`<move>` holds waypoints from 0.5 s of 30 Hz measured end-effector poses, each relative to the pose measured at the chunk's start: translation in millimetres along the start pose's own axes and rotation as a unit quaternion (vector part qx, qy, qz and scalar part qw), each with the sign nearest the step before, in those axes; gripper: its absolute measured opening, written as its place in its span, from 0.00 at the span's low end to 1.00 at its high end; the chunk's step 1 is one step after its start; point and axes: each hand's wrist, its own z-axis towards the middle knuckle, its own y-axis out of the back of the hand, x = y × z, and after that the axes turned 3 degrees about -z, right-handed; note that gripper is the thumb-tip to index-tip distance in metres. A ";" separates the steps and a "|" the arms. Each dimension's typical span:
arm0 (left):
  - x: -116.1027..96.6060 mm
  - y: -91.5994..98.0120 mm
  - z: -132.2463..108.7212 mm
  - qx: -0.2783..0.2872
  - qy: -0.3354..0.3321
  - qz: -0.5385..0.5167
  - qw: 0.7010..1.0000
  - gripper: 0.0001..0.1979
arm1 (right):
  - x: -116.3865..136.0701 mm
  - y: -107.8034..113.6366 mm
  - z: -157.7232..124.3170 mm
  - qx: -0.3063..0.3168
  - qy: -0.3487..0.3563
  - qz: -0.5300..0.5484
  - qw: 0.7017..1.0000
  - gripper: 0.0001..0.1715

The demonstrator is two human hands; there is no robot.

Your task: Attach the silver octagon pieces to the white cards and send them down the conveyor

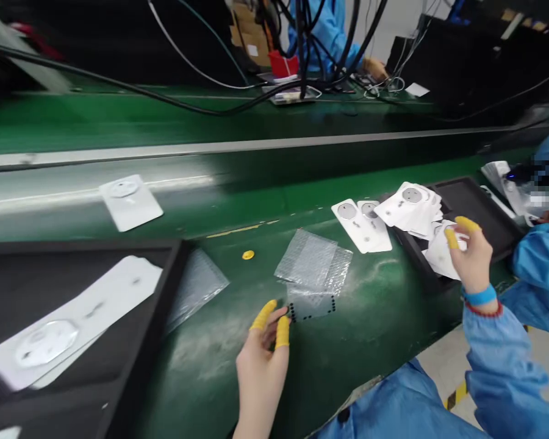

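Note:
Yellow finger cots cover the thumb and a finger of my left hand (263,353). Its fingers are apart beside the left edge of a clear sheet with black dots (313,306); I cannot tell if a bare fingertip touches it. Clear bubble bags (307,259) overlap the sheet's far side. On the right, my right hand (473,256), also with yellow cots, is over a white card with a round disc (441,253) at the black tray (480,210). Thumb and finger are spread there, and contact is unclear. A pile of similar white cards (409,210) rests on the tray's near-left edge.
Two white cards (363,225) lie left of that tray. A yellow piece (247,255) and more clear bags (199,286) lie farther left. Another black tray (141,341) holds long white cards (80,323). One card (130,202) sits behind. Co-workers' blue sleeves (540,256) show right.

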 end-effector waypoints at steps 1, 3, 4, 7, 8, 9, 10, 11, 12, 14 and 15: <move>1.1 -1.7 -0.3 -0.004 0.002 0.006 1.000 0.26 | 20.9 -5.4 -19.3 0.034 0.012 0.030 0.999 0.16; 1.6 -6.0 -0.4 -0.017 0.005 0.010 1.000 0.26 | 66.3 -22.0 -62.2 0.208 0.029 0.155 0.965 0.15; 0.7 -8.5 -0.3 -0.021 0.008 0.007 1.000 0.26 | 88.3 -32.4 -82.2 0.278 0.028 0.206 0.938 0.14; -7.0 -14.1 -1.4 -0.001 0.028 -0.025 0.999 0.22 | 137.7 -58.6 -119.4 0.349 0.016 0.293 0.890 0.09; -11.1 -14.6 -2.8 0.019 0.039 -0.046 0.998 0.21 | 146.8 -62.3 -123.3 0.353 0.016 0.308 0.883 0.10; -15.6 -14.3 -4.8 0.045 0.051 -0.069 0.995 0.19 | 152.5 -63.0 -123.9 0.358 0.014 0.325 0.875 0.12; -20.2 -13.4 -7.1 0.073 0.064 -0.092 0.991 0.19 | 155.2 -61.0 -122.3 0.366 0.006 0.352 0.861 0.15; -24.5 -12.1 -9.5 0.097 0.076 -0.112 0.986 0.20 | 155.9 -57.1 -119.6 0.376 -0.006 0.384 0.843 0.19; -27.9 -10.8 -11.6 0.115 0.087 -0.128 0.981 0.20 | 155.0 -52.7 -116.8 0.384 -0.020 0.416 0.824 0.21; -30.6 -8.7 -13.8 0.125 0.104 -0.148 0.976 0.19 | 151.0 -45.5 -113.7 0.393 -0.046 0.458 0.796 0.23; -29.5 -8.4 -13.6 0.121 0.110 -0.153 0.975 0.17 | 148.6 -43.9 -114.0 0.391 -0.050 0.456 0.798 0.24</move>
